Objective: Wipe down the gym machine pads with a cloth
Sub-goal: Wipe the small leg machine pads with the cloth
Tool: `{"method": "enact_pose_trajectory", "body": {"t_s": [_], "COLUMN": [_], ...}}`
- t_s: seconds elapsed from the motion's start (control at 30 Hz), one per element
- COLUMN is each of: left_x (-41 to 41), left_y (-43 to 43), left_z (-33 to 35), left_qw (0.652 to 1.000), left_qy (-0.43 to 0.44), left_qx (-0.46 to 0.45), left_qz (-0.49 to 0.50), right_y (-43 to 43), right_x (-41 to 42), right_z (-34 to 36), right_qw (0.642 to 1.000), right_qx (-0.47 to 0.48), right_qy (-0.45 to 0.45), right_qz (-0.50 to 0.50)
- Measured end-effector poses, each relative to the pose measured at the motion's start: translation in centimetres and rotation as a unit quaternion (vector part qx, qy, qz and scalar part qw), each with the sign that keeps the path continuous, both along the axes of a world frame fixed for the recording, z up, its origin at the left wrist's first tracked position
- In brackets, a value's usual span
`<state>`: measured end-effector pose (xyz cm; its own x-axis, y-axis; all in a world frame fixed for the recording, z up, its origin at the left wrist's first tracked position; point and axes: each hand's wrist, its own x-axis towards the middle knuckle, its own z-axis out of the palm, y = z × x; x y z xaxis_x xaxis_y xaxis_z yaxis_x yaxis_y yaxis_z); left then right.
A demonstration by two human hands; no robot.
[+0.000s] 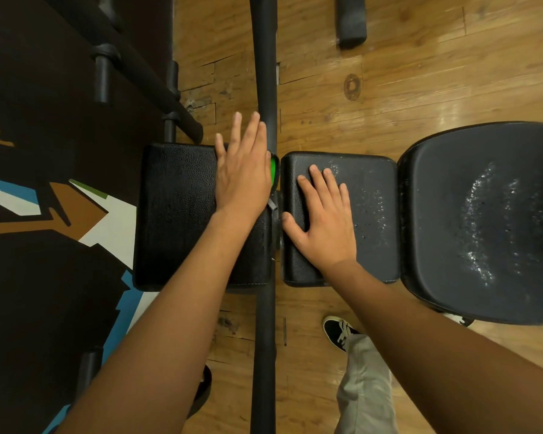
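Floor (pixel 420 73): worn wood planks, with a patterned black mat (pixel 60 89) at left.
Left hand (pixel 243 170): flat, fingers straight and together, over the left pad (pixel 176 214) — grained black vinyl.
Right hand (pixel 323 220): flat, fingers spread, on the right pad (pixel 373 189) — speckled with droplets.
Green scrap (pixel 274 170): between the pads; cannot tell what it is.
Seat pad (pixel 483 220): far right, wet-streaked.

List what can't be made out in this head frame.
1. Green sliver, head view: the left hand covers the rest, so whether it is a cloth cannot be told.
2. Under the right hand, head view: the flat palm hides that patch of the right pad.
3. Seat, head view: cut off by the right edge.
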<state>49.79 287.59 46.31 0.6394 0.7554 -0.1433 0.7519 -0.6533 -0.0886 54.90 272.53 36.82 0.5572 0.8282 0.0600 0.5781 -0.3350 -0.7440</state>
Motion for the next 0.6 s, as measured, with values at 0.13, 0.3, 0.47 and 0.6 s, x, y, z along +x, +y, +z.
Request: {"method": "enact_pose_trajectory", "body": {"t_s": [0.13,0.3,0.47,0.6], "left_x": [-1.9,-5.7,-3.3,0.4], "left_y": [-2.0,-7.4,-4.9,-1.1], "left_z": [0.3,0.9,0.1,-0.1], "left_qw": [0.999,0.997,0.999,0.999], "left_qy": [-0.042,-0.047,-0.021,-0.023], "left_qx": [-0.020,-0.053,-0.038,-0.026], "left_qz": [0.017,0.039,0.015,0.004], "right_y": [-0.4,-5.4,-7.4,-7.5], "right_x": [0.7,2.2,2.2,2.2], "right_z": [0.2,-1.5,-3.2,-3.3], "right_qw": [0.999,0.997,0.996,0.997], "right_qx": [0.008,-0.068,-0.084,-0.072], "right_qy": [0.035,0.018,0.008,0.007], "right_qz": [0.028,-0.036,-0.038,-0.039]}}
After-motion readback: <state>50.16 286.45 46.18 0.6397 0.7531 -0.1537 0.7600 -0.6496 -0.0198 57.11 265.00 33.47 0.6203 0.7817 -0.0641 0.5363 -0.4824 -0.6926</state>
